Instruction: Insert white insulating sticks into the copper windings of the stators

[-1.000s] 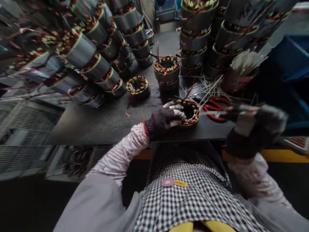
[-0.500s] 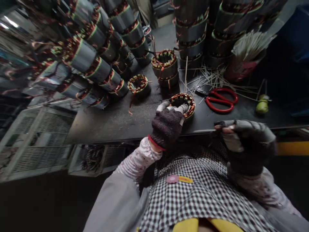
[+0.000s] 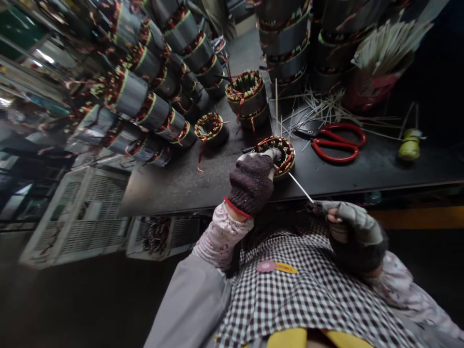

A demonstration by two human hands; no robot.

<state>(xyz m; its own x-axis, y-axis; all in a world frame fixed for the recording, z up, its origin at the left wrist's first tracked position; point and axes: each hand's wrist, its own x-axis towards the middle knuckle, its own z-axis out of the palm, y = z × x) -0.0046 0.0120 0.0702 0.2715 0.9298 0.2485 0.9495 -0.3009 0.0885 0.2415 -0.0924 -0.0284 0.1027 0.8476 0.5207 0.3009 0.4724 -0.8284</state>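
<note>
My left hand (image 3: 252, 182), in a dark glove with pale wrapped fingertips, grips the near side of a wire-wound stator (image 3: 287, 151) at the table edge. Its fingers reach into the ring's opening, so their tips are partly hidden. From the stator's near rim a thin white cord (image 3: 301, 187) runs taut, down and to the right. Its outer end is at my right hand (image 3: 353, 224), closed in a pinch in front of the table edge. Red-handled scissors (image 3: 339, 142) lie right of the stator. A thin upright stick (image 3: 276, 106) rises behind it.
Stacked stators (image 3: 134, 106) crowd the left and back. A single stator (image 3: 211, 129) and a short stack (image 3: 246, 99) stand nearer. Loose pale strips (image 3: 322, 111) lie by a red container (image 3: 373, 92). A yellow spool (image 3: 409, 145) sits right; crates (image 3: 83, 217) are below left.
My right hand has moved left and slightly down, and a taut white cord now shows between it and the stator. My left hand stays on the stator. The view has shifted slightly.
</note>
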